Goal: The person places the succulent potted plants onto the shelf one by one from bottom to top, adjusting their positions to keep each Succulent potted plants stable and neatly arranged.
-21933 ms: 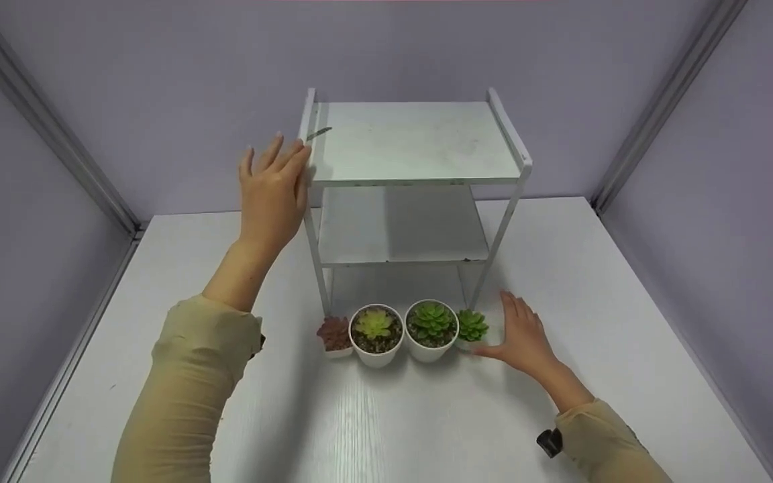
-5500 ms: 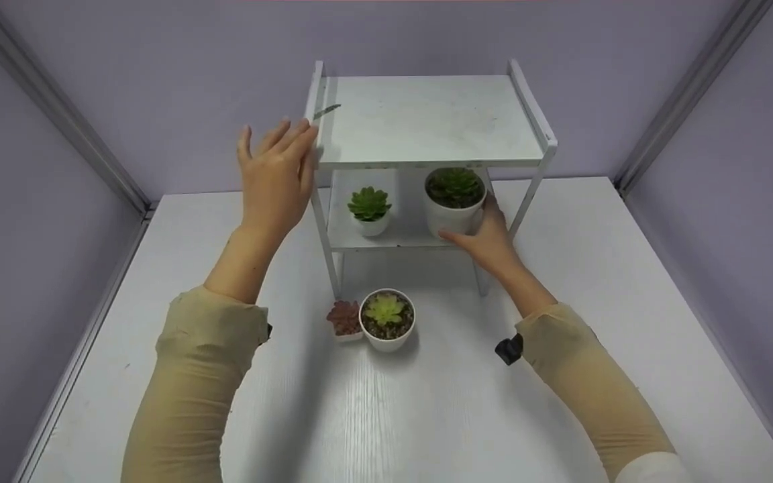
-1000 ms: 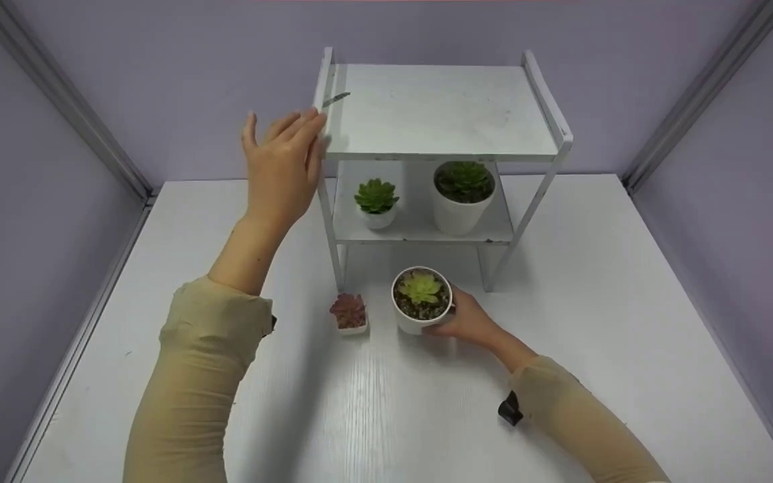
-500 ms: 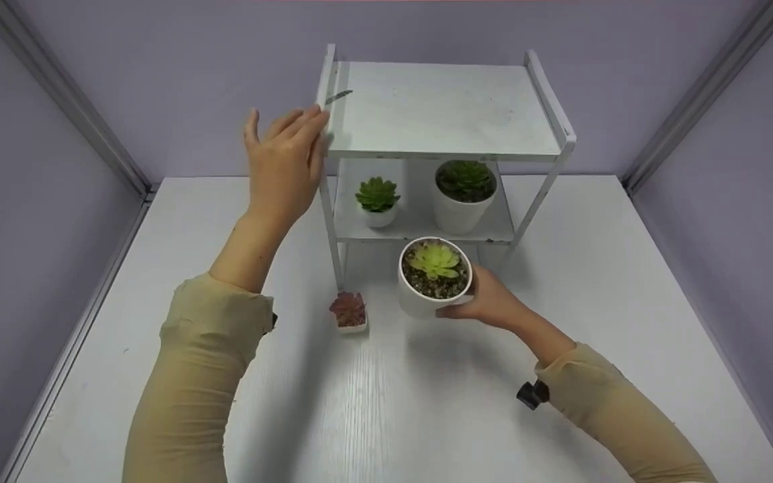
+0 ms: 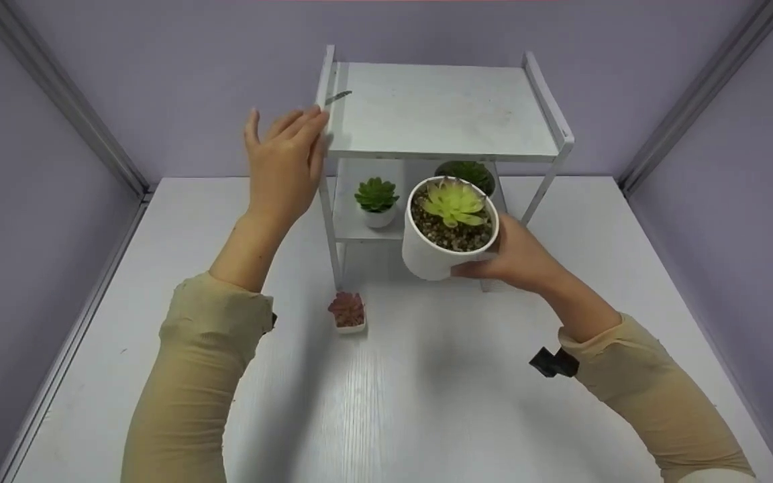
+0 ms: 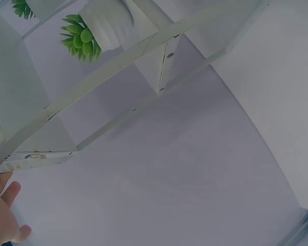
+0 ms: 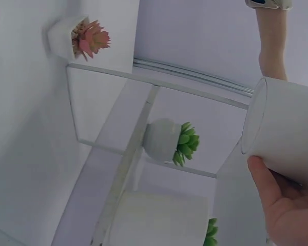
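Observation:
My right hand grips a white round pot with a yellow-green succulent, thumb at its lower side. The pot is raised off the table and tilted, in front of the shelf's middle level. On the white shelf rack, my left hand rests at the top left rail, fingers fairly straight. The middle level holds a small potted green succulent at left. A larger potted green succulent stands at right, partly hidden by the held pot. A small reddish succulent in a square white pot sits on the table.
The rack stands on a white table, near the pale back wall. Side walls with metal corner strips bound the table left and right. A dark mark lies on the rack's top board. The right wrist view shows the rack's frame.
My right hand has lifted the yellow-green succulent's pot from the table, up toward the middle level. Earlier, both green succulents went from the table onto that level. My left hand stays on the rail.

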`<state>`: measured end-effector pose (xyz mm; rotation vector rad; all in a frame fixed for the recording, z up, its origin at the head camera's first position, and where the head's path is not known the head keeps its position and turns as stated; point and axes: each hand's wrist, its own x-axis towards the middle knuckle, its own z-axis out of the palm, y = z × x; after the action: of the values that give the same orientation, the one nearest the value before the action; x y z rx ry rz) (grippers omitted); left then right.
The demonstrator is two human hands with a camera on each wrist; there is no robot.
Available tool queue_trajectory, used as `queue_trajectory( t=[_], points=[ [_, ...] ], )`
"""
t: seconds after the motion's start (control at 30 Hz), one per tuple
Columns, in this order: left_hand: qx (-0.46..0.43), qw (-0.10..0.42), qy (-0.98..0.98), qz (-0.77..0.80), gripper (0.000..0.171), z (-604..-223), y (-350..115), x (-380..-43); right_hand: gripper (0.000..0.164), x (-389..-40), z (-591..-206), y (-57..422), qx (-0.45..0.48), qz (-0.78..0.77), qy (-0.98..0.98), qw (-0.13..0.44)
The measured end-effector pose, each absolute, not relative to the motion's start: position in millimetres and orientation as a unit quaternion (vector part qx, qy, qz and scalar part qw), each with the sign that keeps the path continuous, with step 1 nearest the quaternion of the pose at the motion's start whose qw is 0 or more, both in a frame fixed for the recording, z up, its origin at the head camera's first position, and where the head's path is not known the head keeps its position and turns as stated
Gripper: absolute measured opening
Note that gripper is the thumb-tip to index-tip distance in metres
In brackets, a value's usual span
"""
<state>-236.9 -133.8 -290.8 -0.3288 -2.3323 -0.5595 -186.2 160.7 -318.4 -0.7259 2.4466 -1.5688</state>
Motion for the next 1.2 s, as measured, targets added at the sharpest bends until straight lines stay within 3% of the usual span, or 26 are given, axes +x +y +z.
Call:
queue_trajectory(
  t=[0.87, 1.2],
  points=[
    [-0.124, 0.349, -0.905, -0.209, 0.031, -290.2, -129.6, -238.6, 0.075, -210.2, -241.2, 146.0, -0.241, -0.538, 0.804, 0.072],
    [-0.125, 0.354, -0.902, -0.212, 0.032, -291.6, -127.9, -236.5, 0.067, -227.1, -222.7, 135.4, -0.245, -0.547, 0.799, 0.045]
  ],
)
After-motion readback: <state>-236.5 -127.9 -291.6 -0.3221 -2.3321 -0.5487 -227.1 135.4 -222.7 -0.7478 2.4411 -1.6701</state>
